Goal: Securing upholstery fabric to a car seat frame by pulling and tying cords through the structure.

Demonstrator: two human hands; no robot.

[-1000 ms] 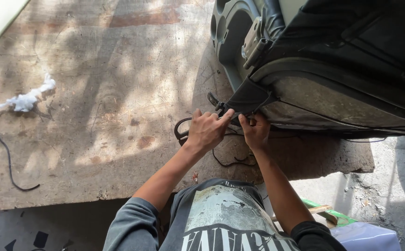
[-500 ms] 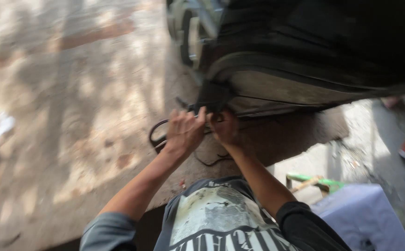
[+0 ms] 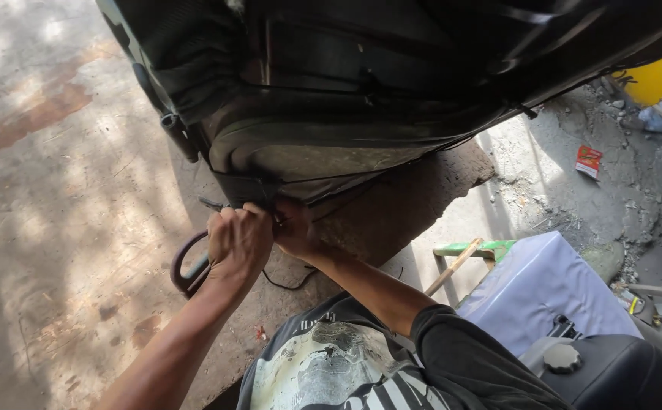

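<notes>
Resting on a worn wooden table, a large black seat is gripped at its lower front edge. The left hand is fisted tight on the black cover edge; the right hand is pressed alongside, its hold largely hidden. Dark-handled scissors lie just beneath.

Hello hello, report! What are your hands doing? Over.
Left hand fisted, right hand pinching, both on black seat cover edge. Scissors under left wrist. Nothing blocking.
</notes>
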